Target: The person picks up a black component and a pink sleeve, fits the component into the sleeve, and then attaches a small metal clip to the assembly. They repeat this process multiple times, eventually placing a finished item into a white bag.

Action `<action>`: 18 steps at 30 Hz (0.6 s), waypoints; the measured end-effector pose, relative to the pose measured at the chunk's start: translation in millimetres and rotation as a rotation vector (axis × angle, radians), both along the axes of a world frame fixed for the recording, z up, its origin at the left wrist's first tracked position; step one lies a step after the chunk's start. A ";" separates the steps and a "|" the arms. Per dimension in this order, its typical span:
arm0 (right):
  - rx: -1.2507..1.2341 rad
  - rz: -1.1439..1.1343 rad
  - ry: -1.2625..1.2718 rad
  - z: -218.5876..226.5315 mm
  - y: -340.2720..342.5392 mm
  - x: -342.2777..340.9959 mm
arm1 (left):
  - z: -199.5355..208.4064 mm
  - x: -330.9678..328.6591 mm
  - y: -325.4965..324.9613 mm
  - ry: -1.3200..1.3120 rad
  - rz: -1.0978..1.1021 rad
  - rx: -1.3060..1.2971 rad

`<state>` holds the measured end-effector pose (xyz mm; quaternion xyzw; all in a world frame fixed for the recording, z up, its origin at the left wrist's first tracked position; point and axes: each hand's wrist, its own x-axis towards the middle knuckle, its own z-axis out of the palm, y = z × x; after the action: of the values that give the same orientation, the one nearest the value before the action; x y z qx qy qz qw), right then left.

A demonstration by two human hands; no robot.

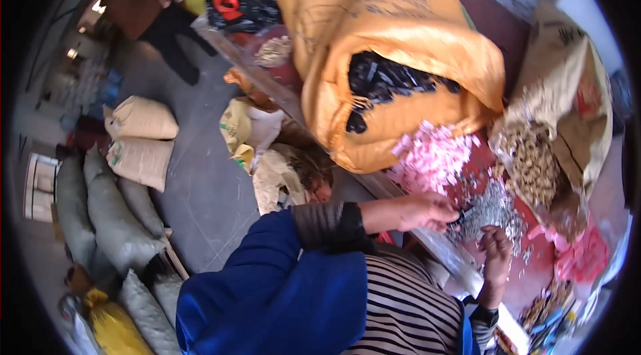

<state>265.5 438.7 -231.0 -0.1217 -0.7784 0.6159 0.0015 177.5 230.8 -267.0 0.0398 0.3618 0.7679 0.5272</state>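
Observation:
My left hand point(427, 212) is closed in a pinch at the table's near edge, with a small dark piece point(461, 217) at its fingertips. What kind of piece it is, I cannot make out. Beside it, my right hand point(497, 249) has its fingers curled at the near side of a heap of small silvery metal parts point(495, 211); whether they hold one is too small to see. A pile of pink pieces point(437, 155) lies just beyond my left hand, on the red tabletop point(544, 263).
A big orange woven sack point(407, 35) with black pieces point(394, 78) in its mouth fills the far side. At right, a tan sack point(567, 88) spills brown pieces point(531, 158). Full sacks point(120, 215) stand on the left floor; a person point(143, 8) bends at far left.

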 end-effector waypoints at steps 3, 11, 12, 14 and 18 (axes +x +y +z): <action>-0.114 0.235 -0.035 7.8 -32.6 -15.0 | -0.7 1.2 0.8 -0.027 0.017 0.027; -0.233 0.294 0.011 4.0 -50.6 -33.3 | 1.6 -7.4 -5.7 -0.118 0.011 0.178; -0.247 0.294 -0.004 5.0 -49.4 -33.2 | 0.6 -7.0 -4.3 -0.132 0.010 0.191; -0.276 0.289 -0.019 6.0 -48.4 -33.9 | -0.2 -7.8 -3.0 -0.128 -0.003 0.193; -0.385 0.199 -0.058 -3.1 -44.6 -32.5 | -3.5 -6.7 -0.1 -0.140 0.025 0.225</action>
<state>233.0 394.1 -234.1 -0.0599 -0.6544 0.7464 -0.1051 170.7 230.6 -270.5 0.0406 0.2361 0.8110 0.5338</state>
